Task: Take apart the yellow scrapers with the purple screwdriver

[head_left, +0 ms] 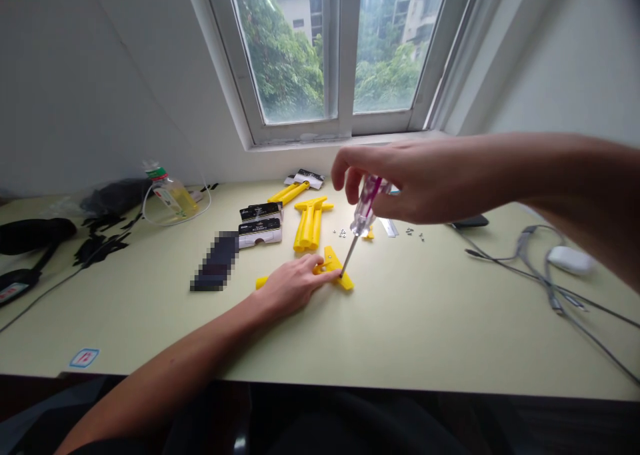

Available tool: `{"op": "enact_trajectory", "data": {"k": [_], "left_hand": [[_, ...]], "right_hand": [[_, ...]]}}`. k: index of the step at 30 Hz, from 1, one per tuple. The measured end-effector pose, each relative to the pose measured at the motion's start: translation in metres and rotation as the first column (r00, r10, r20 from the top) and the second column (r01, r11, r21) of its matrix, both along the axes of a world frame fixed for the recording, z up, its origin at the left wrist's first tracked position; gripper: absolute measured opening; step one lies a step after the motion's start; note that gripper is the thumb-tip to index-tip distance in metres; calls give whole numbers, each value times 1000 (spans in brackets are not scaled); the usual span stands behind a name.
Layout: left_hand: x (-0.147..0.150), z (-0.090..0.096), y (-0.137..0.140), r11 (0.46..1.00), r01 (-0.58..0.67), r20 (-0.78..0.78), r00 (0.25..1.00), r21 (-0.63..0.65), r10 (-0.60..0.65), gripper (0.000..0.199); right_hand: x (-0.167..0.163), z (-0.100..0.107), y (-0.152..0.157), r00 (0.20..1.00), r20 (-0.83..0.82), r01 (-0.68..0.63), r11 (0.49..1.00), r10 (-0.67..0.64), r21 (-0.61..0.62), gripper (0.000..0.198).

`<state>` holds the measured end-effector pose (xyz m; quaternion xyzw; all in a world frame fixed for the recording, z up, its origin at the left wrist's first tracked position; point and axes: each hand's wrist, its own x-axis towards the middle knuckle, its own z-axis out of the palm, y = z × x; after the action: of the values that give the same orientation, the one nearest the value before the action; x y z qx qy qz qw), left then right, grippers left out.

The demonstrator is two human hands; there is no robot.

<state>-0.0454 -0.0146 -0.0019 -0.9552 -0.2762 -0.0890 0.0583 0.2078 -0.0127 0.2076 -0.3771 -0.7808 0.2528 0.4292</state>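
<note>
My right hand (385,178) is closed round the clear and purple handle of a screwdriver (361,215). The shaft slants down, and its tip meets the head of a yellow T-shaped plastic tool (345,282) lying on the table. Over that tool's handle lies my left hand (295,283), closed on it, with the index finger reaching onto the head beside the screwdriver tip. The fingers hide most of the handle; one yellow end shows left of the hand. Beyond the hands sit several more yellow plastic tools (309,225) and small metal screws or nuts (342,233).
Black-and-white cardboard packages (260,232) lie left of centre, beside a blurred-out dark phone-like object (216,262). Further left stands a bottle of yellow liquid (177,198). Grey cables (530,268) and a white case (570,260) are at the right. A window rises behind the table.
</note>
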Motion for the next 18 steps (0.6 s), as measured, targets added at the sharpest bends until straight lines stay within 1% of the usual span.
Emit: {"op": "enact_trajectory", "data": {"k": [1, 3, 4, 6, 8, 10, 12, 13, 15, 16, 18], "left_hand": [[0, 0, 0, 1000, -3, -2, 1000, 2, 3, 54], [0, 0, 0, 1000, -12, -5, 1000, 3, 12, 52], [0, 1, 0, 1000, -17, -5, 1000, 2, 17, 52], [1, 2, 0, 1000, -22, -8, 1000, -3, 22, 49], [1, 3, 0, 1000, -27, -11, 1000, -4, 27, 47], [1, 3, 0, 1000, -25, -15, 1000, 3, 25, 46], [1, 3, 0, 1000, -27, -11, 1000, 16, 27, 48], [1, 2, 0, 999, -31, -6, 1000, 20, 31, 49], [0, 2, 0, 999, -41, 4, 999, 22, 41, 49], [0, 2, 0, 999, -46, 9, 999, 20, 45, 48], [-1, 2, 1, 999, -48, 20, 999, 14, 47, 48]], "right_hand": [[2, 3, -1, 998, 38, -43, 998, 45, -38, 17], [-1, 6, -7, 976, 165, -126, 986, 144, -114, 17], [-6, 6, -11, 971, 171, -148, 981, 168, -124, 17], [-19, -2, -19, 980, 74, -177, 978, 185, -107, 19], [-32, -19, -25, 976, -131, -184, 981, 174, -69, 23], [-42, -41, -29, 928, -350, -153, 987, 126, -49, 24], [-46, -59, -32, 874, -484, -80, 995, 43, -55, 23], [-46, -64, -34, 861, -509, -44, 997, 7, -61, 23], [-42, -68, -36, 870, -493, -16, 997, -22, -73, 24], [-39, -66, -37, 881, -472, -24, 997, -13, -74, 27], [-32, -59, -38, 893, -450, -64, 996, 26, -70, 38]]}}
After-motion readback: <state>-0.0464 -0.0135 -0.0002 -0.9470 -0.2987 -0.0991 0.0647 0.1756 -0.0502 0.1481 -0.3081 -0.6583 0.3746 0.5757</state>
